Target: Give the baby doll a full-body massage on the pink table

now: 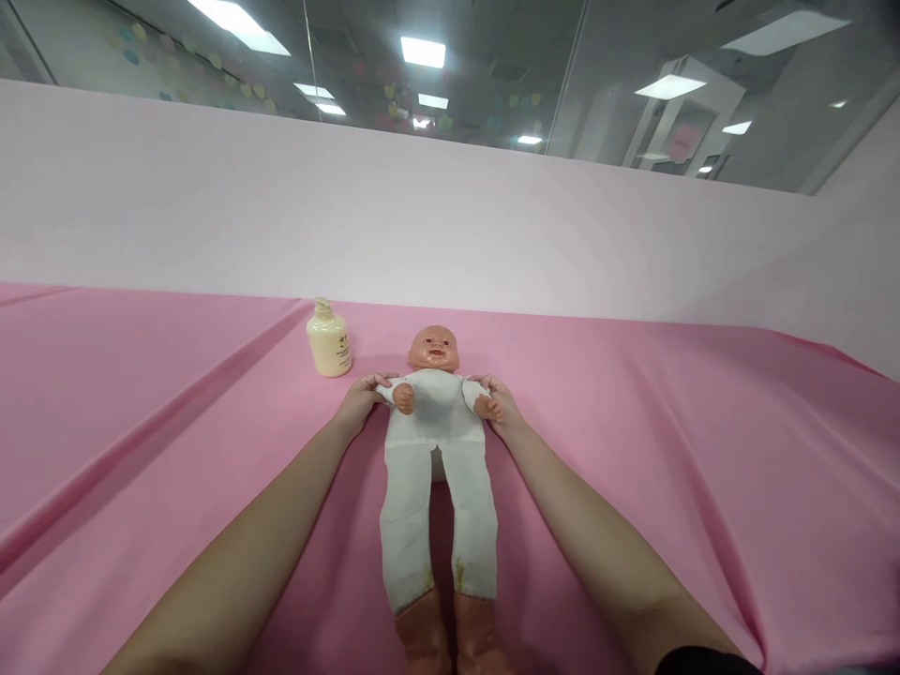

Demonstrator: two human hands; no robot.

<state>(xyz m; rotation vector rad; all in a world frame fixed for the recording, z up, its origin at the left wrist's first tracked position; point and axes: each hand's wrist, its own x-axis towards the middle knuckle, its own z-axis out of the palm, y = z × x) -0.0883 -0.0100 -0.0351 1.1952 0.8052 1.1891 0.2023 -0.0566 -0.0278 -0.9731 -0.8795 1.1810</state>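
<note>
Observed at mid-table: a bald plastic baby doll in a white cloth suit, face up on smooth pink cloth, head toward the white panel, lower legs toward the wearer. Noted the left hand with thumb and fingers pinched on the doll's white sleeve nearest it; the right hand likewise closed around the opposite sleeve, with thumb contact partly hidden by the doll's small hand. Recorded a cream pump bottle with dark print upright beyond the left hand, apart from the doll. Also yellowish stains near one trouser cuff. Step in hand, as judged: steadying or arranging both doll arms. Next move, as judged: calls for even, light tension at both sleeves, without twisting the torso or dragging the cloth beneath.
</note>
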